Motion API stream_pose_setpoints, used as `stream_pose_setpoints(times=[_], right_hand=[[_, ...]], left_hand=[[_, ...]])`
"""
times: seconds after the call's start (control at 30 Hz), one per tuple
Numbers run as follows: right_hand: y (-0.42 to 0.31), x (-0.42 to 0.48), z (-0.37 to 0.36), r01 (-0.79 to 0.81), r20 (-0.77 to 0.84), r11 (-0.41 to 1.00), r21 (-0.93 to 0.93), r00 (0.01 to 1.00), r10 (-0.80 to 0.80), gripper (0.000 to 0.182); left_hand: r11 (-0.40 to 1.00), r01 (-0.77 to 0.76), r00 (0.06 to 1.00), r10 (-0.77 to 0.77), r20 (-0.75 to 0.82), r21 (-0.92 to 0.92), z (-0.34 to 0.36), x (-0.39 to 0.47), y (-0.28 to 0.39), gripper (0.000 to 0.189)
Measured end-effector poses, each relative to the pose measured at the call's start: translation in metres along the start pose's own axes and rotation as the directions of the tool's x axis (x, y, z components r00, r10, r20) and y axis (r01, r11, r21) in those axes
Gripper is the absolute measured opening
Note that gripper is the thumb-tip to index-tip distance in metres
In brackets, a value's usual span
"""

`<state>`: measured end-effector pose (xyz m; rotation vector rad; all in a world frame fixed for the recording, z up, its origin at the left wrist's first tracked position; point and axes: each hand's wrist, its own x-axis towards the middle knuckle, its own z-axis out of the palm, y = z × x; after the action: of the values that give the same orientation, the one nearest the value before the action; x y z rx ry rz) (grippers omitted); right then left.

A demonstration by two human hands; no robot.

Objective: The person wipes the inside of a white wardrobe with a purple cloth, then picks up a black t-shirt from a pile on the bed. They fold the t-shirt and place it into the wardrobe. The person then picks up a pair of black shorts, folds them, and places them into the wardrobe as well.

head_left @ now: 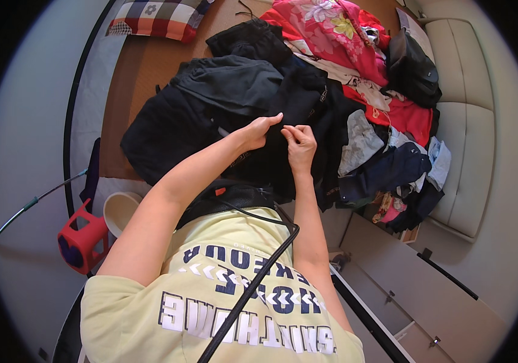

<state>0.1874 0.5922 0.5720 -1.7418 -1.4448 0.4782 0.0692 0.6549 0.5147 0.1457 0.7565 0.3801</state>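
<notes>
My left hand (259, 130) is closed around dark fabric at the middle of the view, its thumb pointing right. Just right of it, my right hand (301, 138) pinches part of the same black garment (268, 159), which has patterned trim. The two hands are close but apart. Beyond them lie a dark grey garment (231, 84) and a black garment (168, 131) at the left. The black cloth blends together, so the edges of the held piece cannot be told.
A red floral cloth (327, 31), a black bag (413, 68), navy trousers (383, 174) and other clothes lie towards the padded headboard (463, 127). At the left are a checked pillow (159, 18), a red plastic stool (88, 240) and a cream bucket (120, 211). A black cord (259, 281) crosses my shirt.
</notes>
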Motion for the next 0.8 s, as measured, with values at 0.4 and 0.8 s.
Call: stream_pose_setpoints(times=[0.4, 0.8], right_hand=[[0.015, -0.002, -0.005, -0.047, -0.157, 0.999, -0.020, 0.987, 0.044, 0.009], [0.018, 0.038, 0.006, 0.002, 0.062, 1.000, 0.002, 0.998, -0.002, 0.008]], left_hand=[[0.991, -0.026, 0.998, 0.032, 0.047, -0.135, -0.003, 0.004, -0.002, 0.033], [0.982, -0.168, 0.984, 0.162, 0.071, 0.086, -0.013, -0.002, -0.009, 0.022]])
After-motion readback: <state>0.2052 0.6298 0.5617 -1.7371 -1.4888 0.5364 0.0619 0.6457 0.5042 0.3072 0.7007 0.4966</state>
